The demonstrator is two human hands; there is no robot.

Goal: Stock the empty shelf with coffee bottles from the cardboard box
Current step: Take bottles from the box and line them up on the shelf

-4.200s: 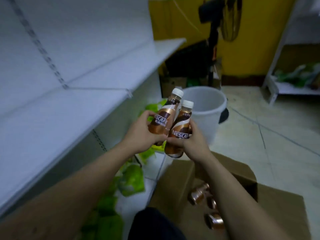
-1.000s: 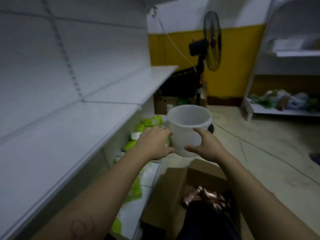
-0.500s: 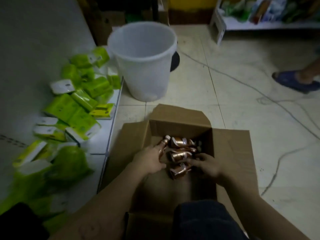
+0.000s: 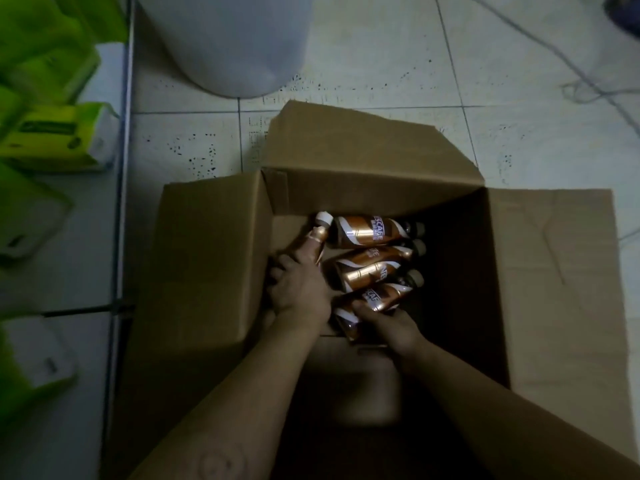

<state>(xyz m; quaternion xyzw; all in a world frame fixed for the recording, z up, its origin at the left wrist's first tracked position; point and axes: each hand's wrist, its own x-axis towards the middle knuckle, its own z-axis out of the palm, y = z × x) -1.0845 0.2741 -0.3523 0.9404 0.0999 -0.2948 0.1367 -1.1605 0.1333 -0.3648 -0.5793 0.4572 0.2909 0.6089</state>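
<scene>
I look straight down into an open cardboard box [image 4: 211, 271] on the floor. Several copper-and-brown coffee bottles lie on their sides in it. My left hand [image 4: 299, 289] is wrapped around one bottle [image 4: 320, 230] at the box's left wall, whose white cap points away from me. My right hand [image 4: 389, 327] grips the nearest bottle [image 4: 379, 297] from below. Two more bottles [image 4: 367, 232] [image 4: 372, 266] lie loose behind them, caps to the right. The shelf being stocked is out of view.
A white plastic bucket [image 4: 235, 46] stands on the tiled floor just beyond the box. Green-and-white packs [image 4: 52, 136] lie on a low white shelf at the left. A thin cable [image 4: 588, 91] runs across the floor at the right. The box's flaps stand open.
The two bottles I held are gone from my hands. My view has dropped from the shelf into the box, and both hands have closed on bottles inside it.
</scene>
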